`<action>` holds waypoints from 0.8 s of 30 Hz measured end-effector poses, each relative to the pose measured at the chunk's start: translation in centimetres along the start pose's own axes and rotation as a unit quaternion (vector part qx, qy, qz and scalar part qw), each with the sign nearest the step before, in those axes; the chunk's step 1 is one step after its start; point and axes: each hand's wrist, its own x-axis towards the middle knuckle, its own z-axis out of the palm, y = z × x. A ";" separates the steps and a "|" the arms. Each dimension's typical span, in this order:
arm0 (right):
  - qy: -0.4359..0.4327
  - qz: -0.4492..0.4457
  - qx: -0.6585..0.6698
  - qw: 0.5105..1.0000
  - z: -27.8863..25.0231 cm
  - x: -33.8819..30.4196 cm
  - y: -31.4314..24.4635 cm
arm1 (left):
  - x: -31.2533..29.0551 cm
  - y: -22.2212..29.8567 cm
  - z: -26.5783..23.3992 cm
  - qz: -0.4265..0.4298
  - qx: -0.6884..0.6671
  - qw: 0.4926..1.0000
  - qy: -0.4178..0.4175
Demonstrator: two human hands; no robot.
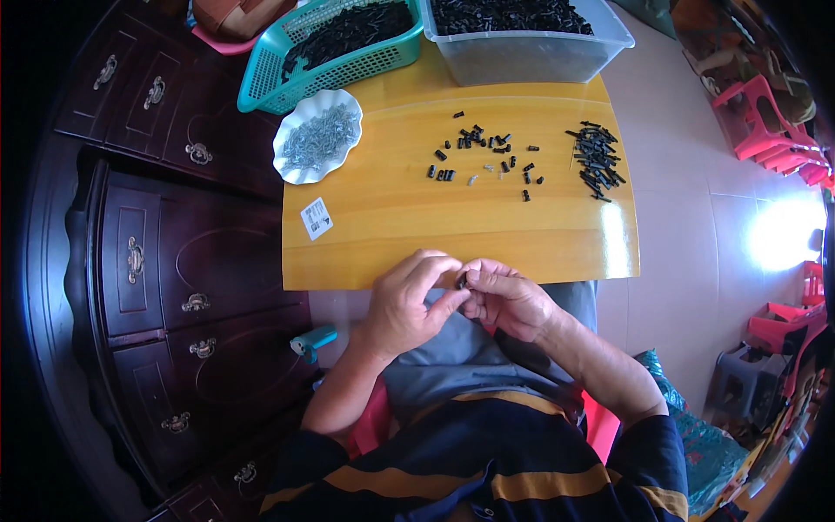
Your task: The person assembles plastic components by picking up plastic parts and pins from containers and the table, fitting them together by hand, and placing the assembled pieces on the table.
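- Head view: both hands meet in front of the seated person, at the near edge of the tabletop point(391, 239).
- Right hand point(515, 304): thumb and forefinger pressed nearly together, fingers pinching a small black piece point(462, 282), probably by the tips because it is so little.
- Left hand point(404, 300): fingers curved, a gap behind the thumb and forefinger, their tips right at the same piece as if to steady it; I can't make out whether they grip it.
- Short black pieces point(474, 139) lie loose ahead of the hands, seemingly spread for easy picking.
- Longer black sticks point(597, 161) are heaped near the right edge, apart from the short ones, I'd guess so the kinds don't mix.
- White scalloped dish point(292, 175), to the left, holds clear slivers point(320, 137); its raised rim likely stops them scattering.
- Green basket point(332, 84) and translucent tub point(526, 63), both holding dark pieces point(513, 16), stand at the far side, perhaps because they're bulky.
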 end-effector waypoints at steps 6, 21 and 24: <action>0.051 -0.037 -0.085 0.994 1.2 -0.7 -0.3 | 0.0 0.0 -0.1 0.064 0.079 0.994 0.043; 0.028 -0.041 -0.310 0.950 2.2 -1.3 -0.9 | -0.4 -0.6 -0.5 0.104 0.142 0.984 -0.026; 0.021 -0.048 -0.332 0.942 2.3 -1.4 -0.9 | -0.5 -0.5 -0.6 0.106 0.139 0.984 -0.033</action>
